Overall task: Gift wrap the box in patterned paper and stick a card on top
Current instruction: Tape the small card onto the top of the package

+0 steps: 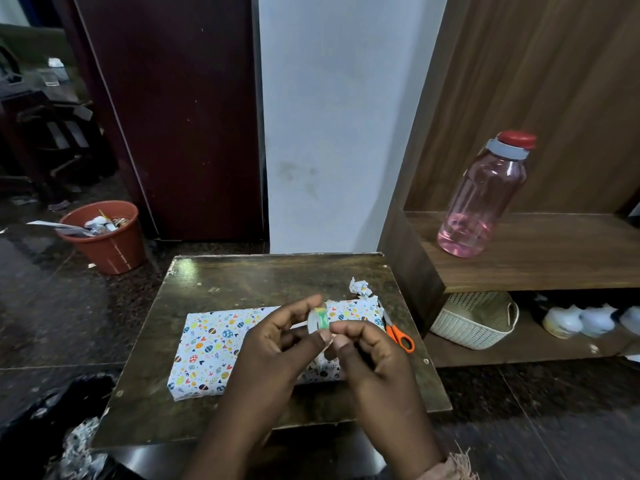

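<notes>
Wrapped box (221, 344) flat on table (277, 278), long side running left to right, directly beneath and behind both hands. Left hand (277, 344) raised above box, thumb and fingers pinching small tape roll (319, 318) with green core. Right hand (367, 351) just beside it, fingertips (341, 341) drawn together at roll's lower edge, pinching what looks like tape end; strip itself too small to tell. Paper white, printed with coloured eggs and hearts. Right end of box with loose, crumpled paper; scrap (360, 289) just behind it. Orange-handled scissors (398, 336) at box's right end, touching or nearly so.

No readable writing or labels anywhere.

Table dark, worn, glossy, low over dark stone floor. Orange bin (107, 237) with rubbish at back left, beside maroon door. White wall behind. Wooden shelf (554, 258) to right, carrying pink bottle (481, 199) with red cap; white basket (474, 323) underneath.
</notes>
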A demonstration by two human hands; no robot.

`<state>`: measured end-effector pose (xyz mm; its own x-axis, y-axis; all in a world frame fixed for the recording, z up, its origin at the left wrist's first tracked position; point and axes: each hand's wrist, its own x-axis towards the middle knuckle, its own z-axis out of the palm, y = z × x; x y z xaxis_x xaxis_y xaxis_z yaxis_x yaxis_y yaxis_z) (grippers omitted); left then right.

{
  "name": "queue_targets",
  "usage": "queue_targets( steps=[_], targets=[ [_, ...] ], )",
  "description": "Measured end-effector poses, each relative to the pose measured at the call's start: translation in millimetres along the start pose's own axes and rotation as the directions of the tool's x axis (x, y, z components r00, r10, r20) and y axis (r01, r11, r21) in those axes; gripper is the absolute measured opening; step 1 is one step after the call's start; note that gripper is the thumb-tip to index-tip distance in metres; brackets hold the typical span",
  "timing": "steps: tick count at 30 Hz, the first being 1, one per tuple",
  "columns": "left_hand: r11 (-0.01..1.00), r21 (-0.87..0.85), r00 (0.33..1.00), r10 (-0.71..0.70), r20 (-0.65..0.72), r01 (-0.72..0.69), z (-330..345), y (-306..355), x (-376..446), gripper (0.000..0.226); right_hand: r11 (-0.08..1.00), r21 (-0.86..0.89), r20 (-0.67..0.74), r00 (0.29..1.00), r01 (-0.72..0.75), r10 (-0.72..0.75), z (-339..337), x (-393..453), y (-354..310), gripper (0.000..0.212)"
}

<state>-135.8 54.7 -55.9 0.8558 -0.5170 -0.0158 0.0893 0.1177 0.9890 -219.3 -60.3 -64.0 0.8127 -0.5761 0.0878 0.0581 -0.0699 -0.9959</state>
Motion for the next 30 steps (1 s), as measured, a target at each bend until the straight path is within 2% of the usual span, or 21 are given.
queue_targets(
  steps=[3,5,7,12,19,23,26,30],
  targets=[
    [0.998,0.067,1.000,-0.002,0.002,0.002,0,1,-1,0.042,0.990,0.115,-0.035,0.995,-0.084,0.089,-8,4,1,0.014],
    [0.993,0.115,1.000,-0.003,0.018,0.001,0,1,-3,0.045,0.974,0.191,-0.020,0.991,-0.126,0.132,-8,8,1,0.029],
    [0.990,0.140,1.000,0.000,0.026,-0.004,0,0,-4,0.050,0.954,0.260,0.004,0.988,-0.148,0.152,-5,12,0,0.034],
    [0.982,0.188,0.999,0.012,0.038,-0.019,-1,-1,-5,0.051,0.944,0.282,0.027,0.985,-0.173,0.173,-2,18,3,0.009],
    [0.972,0.232,0.999,0.027,0.026,-0.032,-1,-1,-5,0.011,0.950,0.285,0.059,0.991,-0.130,0.118,0,22,-1,0.017],
    [0.963,0.266,0.998,-0.044,0.045,0.030,-2,1,-5,0.035,0.915,0.374,0.067,0.989,-0.150,0.134,2,25,-1,0.011],
    [0.974,0.225,0.997,-0.036,0.067,0.020,-1,-1,-7,0.042,0.887,0.428,0.090,0.984,-0.177,0.153,0,29,-1,0.006],
    [0.993,0.110,0.997,-0.038,0.063,0.031,-2,-3,-6,0.021,0.842,0.487,0.127,0.973,-0.232,0.195,4,24,-3,0.005]
  ],
)
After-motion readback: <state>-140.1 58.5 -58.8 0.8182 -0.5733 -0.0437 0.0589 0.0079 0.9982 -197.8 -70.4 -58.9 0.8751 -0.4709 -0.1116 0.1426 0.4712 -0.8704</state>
